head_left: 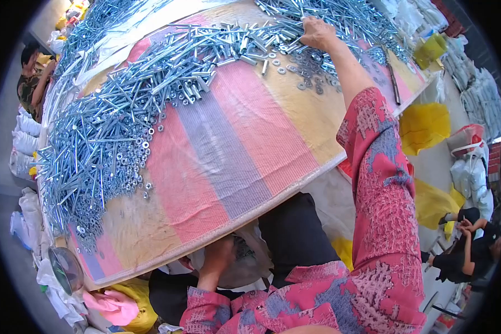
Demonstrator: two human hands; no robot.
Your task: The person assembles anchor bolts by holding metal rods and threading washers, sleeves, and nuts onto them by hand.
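Observation:
My right hand (318, 33) reaches across the table to the far pile of shiny metal sleeves and bolts (278, 34). Its fingers are curled down into the parts, and what lies between them is hidden. Flat washers (312, 69) are scattered just on the near side of that hand. Below the table's front edge is my left hand (219, 255), smeared by motion beside a pale plastic bag (247, 259) between my legs. Its fingers cannot be made out. Long bolts (111, 106) spread across the table's left, with small nuts (129, 167) along their near border.
A striped pink, blue and tan cloth (234, 145) covers the table. A dark rod (392, 78) lies near its right edge. A round dish (65, 270) sits by the left corner. Yellow bags (426, 128) hang at the right. Co-workers sit at the far left (33, 83) and right (465, 250).

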